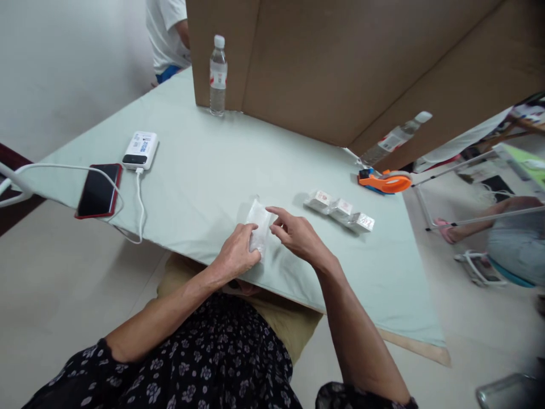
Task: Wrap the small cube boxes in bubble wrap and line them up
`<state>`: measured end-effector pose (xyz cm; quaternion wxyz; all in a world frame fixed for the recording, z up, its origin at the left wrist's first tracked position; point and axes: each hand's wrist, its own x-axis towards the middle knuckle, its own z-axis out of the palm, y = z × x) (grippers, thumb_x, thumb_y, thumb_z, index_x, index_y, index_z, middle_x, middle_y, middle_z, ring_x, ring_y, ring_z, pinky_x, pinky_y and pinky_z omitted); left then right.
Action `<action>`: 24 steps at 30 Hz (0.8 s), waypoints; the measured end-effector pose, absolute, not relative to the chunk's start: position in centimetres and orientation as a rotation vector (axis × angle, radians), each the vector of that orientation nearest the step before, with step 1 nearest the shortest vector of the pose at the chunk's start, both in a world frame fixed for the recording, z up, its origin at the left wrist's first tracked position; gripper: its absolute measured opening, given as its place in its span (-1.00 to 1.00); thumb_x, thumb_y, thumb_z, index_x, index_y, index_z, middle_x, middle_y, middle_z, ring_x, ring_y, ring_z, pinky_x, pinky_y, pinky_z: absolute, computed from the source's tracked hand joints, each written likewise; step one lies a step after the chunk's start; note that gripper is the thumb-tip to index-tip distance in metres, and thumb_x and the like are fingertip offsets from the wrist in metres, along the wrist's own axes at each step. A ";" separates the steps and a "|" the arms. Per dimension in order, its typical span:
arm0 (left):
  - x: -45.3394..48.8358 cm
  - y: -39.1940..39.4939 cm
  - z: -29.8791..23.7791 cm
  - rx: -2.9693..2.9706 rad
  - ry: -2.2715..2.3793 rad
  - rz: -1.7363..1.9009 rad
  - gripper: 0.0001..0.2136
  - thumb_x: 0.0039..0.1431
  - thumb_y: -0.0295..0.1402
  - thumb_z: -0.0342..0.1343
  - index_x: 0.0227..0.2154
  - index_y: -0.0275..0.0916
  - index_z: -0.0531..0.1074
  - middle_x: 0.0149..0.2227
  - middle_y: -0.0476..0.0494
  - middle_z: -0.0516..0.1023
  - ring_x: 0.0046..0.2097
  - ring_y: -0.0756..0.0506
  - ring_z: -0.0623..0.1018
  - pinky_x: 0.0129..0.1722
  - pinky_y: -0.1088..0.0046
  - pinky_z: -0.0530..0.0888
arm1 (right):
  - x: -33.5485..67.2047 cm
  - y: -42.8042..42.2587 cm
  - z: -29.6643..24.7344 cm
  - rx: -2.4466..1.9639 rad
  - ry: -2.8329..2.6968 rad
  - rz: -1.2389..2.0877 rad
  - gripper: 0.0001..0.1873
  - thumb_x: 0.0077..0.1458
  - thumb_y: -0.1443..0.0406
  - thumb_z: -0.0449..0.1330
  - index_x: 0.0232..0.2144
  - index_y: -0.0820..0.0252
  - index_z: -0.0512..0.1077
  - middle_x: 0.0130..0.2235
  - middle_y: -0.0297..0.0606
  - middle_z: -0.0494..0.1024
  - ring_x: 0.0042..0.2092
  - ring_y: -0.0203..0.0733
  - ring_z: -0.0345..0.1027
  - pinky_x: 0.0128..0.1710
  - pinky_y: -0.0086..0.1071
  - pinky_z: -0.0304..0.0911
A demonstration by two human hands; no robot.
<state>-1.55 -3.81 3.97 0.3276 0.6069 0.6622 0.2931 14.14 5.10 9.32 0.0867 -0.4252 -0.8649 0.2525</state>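
A small whitish packet in clear plastic wrap (259, 216) lies on the table close to its front edge. My left hand (237, 249) grips it from the left, thumb and fingers on its near part, which they partly cover. To the right, my right hand (298, 234) has its index finger stretched towards the packet's far end, with the thumb apart from it and nothing visibly held. Whether that fingertip touches the wrap I cannot tell. Further right, a row of three small wrapped boxes (340, 209) with red print sits joined together on the cloth.
A tall cardboard panel (298, 68) stands behind the table (183, 170). Two water bottles (218, 85) (395, 139) are beside it, the right one tilted. An orange tape dispenser (389, 182) lies at right; a power bank (141, 149) and phone (100, 190) with cables at left. People sit nearby.
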 end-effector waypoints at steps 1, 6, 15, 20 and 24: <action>-1.5 -3.8 3.9 1.584 1.732 0.771 -0.45 0.00 -0.46 0.12 0.13 -0.33 0.28 0.02 -0.28 0.43 0.05 -0.20 0.48 0.11 0.22 0.43 | 13.9 5.6 9.3 -1.292 -2.663 0.655 -0.46 0.18 0.39 0.10 0.21 0.06 0.34 -0.29 -0.28 0.64 -0.31 -0.19 0.45 -0.25 -0.34 0.23; -1.4 -4.1 4.1 1.602 1.725 0.787 -0.41 0.01 -0.49 0.09 0.18 -0.28 0.24 0.06 -0.27 0.40 0.06 -0.19 0.47 0.13 0.22 0.43 | 12.3 7.4 8.5 -1.290 -2.940 0.463 -0.69 0.23 0.38 0.07 -0.09 0.05 0.56 -0.25 -0.23 0.67 -0.25 -0.12 0.48 -0.31 -0.35 0.10; -1.4 -4.6 4.8 2.185 1.654 0.627 -0.72 0.15 -0.55 0.01 -0.11 -0.23 0.48 0.22 -0.27 0.31 0.08 -0.24 0.46 0.07 0.16 0.49 | 10.8 9.2 6.9 -1.151 -3.047 0.532 -0.76 0.15 0.38 0.11 -0.28 0.08 0.59 -0.38 -0.26 0.63 -0.34 -0.19 0.41 -0.39 -0.38 0.00; -1.8 -4.2 4.8 2.245 1.629 0.556 -0.78 0.18 -0.54 0.01 -0.18 -0.22 0.49 -0.01 -0.20 0.51 -0.04 -0.21 0.48 0.01 0.21 0.50 | 11.9 8.9 6.5 -1.189 -2.822 0.710 -0.53 0.10 0.39 0.15 0.08 0.05 0.44 -0.36 -0.36 0.62 -0.35 -0.24 0.42 -0.32 -0.40 0.14; -1.7 -4.1 4.7 2.216 1.629 0.575 -0.75 0.15 -0.56 0.03 -0.16 -0.19 0.49 -0.03 -0.17 0.51 -0.05 -0.19 0.46 0.01 0.24 0.49 | 13.6 9.2 5.7 -1.421 -2.421 0.726 -0.51 0.10 0.29 0.21 0.11 0.14 0.38 -0.29 -0.33 0.62 -0.36 -0.26 0.42 -0.28 -0.38 0.24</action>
